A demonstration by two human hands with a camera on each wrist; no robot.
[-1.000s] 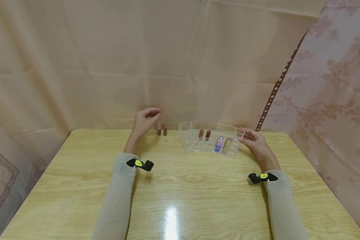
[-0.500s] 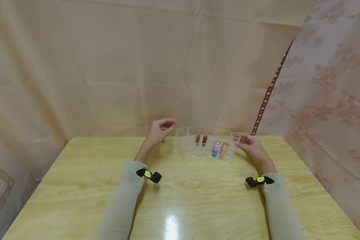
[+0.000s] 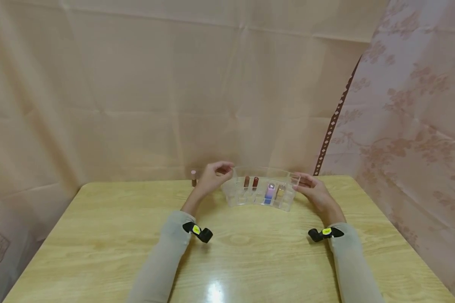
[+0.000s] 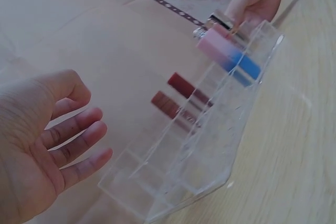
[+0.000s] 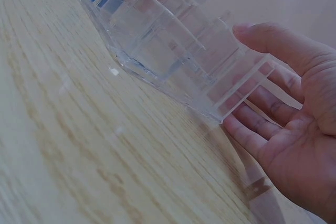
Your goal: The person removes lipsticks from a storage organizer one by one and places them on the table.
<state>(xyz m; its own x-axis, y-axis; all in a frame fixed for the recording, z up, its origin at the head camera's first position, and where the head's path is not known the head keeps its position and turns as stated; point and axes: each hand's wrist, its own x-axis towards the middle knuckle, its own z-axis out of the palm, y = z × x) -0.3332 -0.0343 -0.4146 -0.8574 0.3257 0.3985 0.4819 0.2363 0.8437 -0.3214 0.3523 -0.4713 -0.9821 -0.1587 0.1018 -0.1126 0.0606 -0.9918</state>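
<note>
A clear compartment organizer point(image 3: 258, 202) stands near the far edge of the table. In it are two dark red-brown lipsticks point(image 4: 181, 80), a pink-and-blue tube point(image 4: 220, 51) with a silvery top, and a gold-toned tube point(image 3: 281, 191). My right hand point(image 5: 299, 114) holds the organizer's right end, fingers behind the end wall and thumb at the upper side. Beside the left end is my left hand point(image 3: 211, 179), fingers loosely bent with nothing between them; the left wrist view shows a gap to the plastic.
A small tube with a pink top point(image 3: 194, 178) stands at the table's back edge, left of my left hand. Beige curtain point(image 3: 136, 105) hangs behind the wooden table point(image 3: 98, 235); a floral cloth point(image 3: 413, 139) hangs at the right.
My left hand has moved right, from beside two small standing tubes to the organizer's left end; one tube is now hidden. The right hand stays at the right end. The head view has shifted.
</note>
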